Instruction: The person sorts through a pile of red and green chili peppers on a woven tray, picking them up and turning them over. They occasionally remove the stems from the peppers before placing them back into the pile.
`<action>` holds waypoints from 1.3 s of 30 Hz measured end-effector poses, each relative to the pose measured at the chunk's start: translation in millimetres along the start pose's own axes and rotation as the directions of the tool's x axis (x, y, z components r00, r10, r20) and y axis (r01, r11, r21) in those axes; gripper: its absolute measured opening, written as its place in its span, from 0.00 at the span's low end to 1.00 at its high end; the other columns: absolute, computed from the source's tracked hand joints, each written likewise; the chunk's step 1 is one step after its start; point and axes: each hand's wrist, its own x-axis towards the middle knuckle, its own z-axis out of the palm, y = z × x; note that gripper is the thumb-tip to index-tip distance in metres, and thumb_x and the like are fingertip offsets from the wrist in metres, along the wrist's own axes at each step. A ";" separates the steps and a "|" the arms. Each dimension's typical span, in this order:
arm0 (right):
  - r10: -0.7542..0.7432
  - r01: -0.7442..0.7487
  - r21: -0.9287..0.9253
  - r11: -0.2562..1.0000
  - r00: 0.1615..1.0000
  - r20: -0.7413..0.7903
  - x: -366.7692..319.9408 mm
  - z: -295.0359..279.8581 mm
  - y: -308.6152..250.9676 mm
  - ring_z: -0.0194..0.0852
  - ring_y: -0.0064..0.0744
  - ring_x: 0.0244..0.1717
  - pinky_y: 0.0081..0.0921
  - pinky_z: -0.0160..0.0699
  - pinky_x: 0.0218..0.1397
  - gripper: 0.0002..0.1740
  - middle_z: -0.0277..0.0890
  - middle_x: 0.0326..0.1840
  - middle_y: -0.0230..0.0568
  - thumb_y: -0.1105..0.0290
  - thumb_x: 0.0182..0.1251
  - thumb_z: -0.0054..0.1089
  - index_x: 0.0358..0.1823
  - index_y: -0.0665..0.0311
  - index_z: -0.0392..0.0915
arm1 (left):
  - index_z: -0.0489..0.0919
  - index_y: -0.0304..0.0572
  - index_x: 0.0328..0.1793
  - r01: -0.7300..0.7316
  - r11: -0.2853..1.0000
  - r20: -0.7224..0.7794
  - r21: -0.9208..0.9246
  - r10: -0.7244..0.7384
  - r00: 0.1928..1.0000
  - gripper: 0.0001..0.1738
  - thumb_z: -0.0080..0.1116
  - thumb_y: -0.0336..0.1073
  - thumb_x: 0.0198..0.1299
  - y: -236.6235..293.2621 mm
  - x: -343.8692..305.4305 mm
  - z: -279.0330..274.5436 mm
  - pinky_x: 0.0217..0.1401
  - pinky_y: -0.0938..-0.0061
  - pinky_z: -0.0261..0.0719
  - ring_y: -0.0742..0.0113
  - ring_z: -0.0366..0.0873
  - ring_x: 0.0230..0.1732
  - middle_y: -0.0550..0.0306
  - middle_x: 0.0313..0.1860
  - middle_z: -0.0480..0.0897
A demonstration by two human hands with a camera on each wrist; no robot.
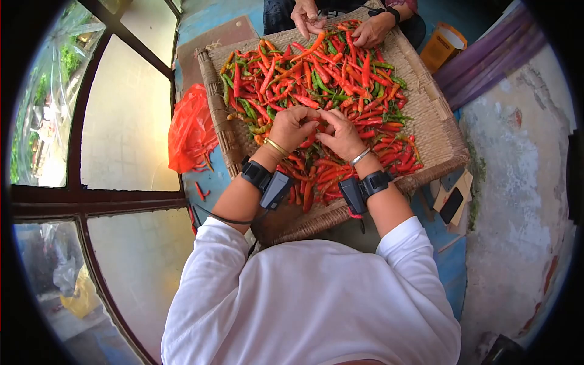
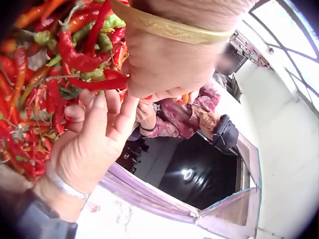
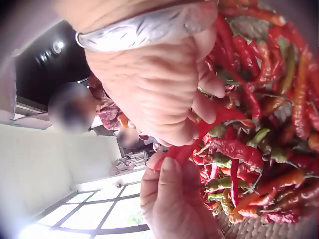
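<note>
Over a heap of red, orange and green peppers, my left hand and right hand meet with curled fingers. In the right wrist view, the thumb and fingers of my left hand pinch a red pepper. My right hand curls round the same pepper from above, its fingertips partly hidden. The left wrist view has my left hand at the top, a red pepper running to its fingers, and my right hand close below.
The peppers lie on a woven tray with a raised rim. Another person's hands are at its far edge. A red plastic bag lies left of it, near windows. To the right are a phone and a wall.
</note>
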 end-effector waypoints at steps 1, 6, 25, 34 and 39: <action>0.003 -0.003 -0.002 1.000 1.000 0.001 1.1 3.2 2.3 0.73 0.29 0.31 0.24 0.72 0.35 0.19 0.73 0.32 0.38 0.73 0.49 0.57 0.46 0.61 0.72 | 0.78 0.38 0.36 0.001 1.000 0.001 -0.004 -0.001 1.000 0.10 0.60 0.26 0.44 0.2 -0.4 1.1 0.37 0.76 0.74 0.66 0.77 0.33 0.54 0.32 0.79; 0.030 -0.019 0.098 0.995 0.994 -0.107 -0.7 -3.5 -4.4 0.71 0.23 0.24 0.23 0.71 0.28 0.14 0.73 0.30 0.35 0.73 0.50 0.57 0.41 0.65 0.71 | 0.75 0.36 0.42 0.091 0.887 0.006 -0.452 -0.100 0.995 0.10 0.55 0.28 0.52 -2.3 -3.8 8.6 0.39 0.79 0.73 0.72 0.75 0.35 0.59 0.32 0.78; 0.238 -0.161 0.959 0.234 0.966 0.104 5.6 -23.5 19.5 0.73 0.25 0.22 0.19 0.74 0.24 0.09 0.73 0.23 0.37 0.67 0.57 0.52 0.37 0.63 0.70 | 0.74 0.36 0.40 0.101 0.975 0.155 -0.195 -0.071 0.985 0.11 0.58 0.32 0.51 -1.4 -3.5 4.4 0.35 0.79 0.72 0.75 0.73 0.32 0.61 0.30 0.77; 0.319 -0.285 0.917 0.279 0.928 0.192 4.6 -28.4 11.3 0.71 0.24 0.23 0.21 0.73 0.26 0.21 0.71 0.26 0.35 0.71 0.56 0.53 0.52 0.62 0.62 | 0.75 0.36 0.43 0.192 0.905 0.098 -0.380 -0.167 0.981 0.13 0.58 0.33 0.52 -24.9 -2.3 6.2 0.29 0.83 0.71 0.80 0.71 0.25 0.64 0.25 0.77; 0.324 -0.356 0.910 0.211 0.904 0.278 7.3 -29.5 21.5 0.65 0.20 0.17 0.19 0.64 0.17 0.17 0.71 0.23 0.34 0.72 0.56 0.53 0.48 0.60 0.66 | 0.74 0.34 0.46 0.186 0.940 0.126 -0.285 -0.156 0.980 0.14 0.56 0.34 0.54 -23.4 -1.3 3.3 0.28 0.82 0.72 0.79 0.73 0.25 0.62 0.24 0.77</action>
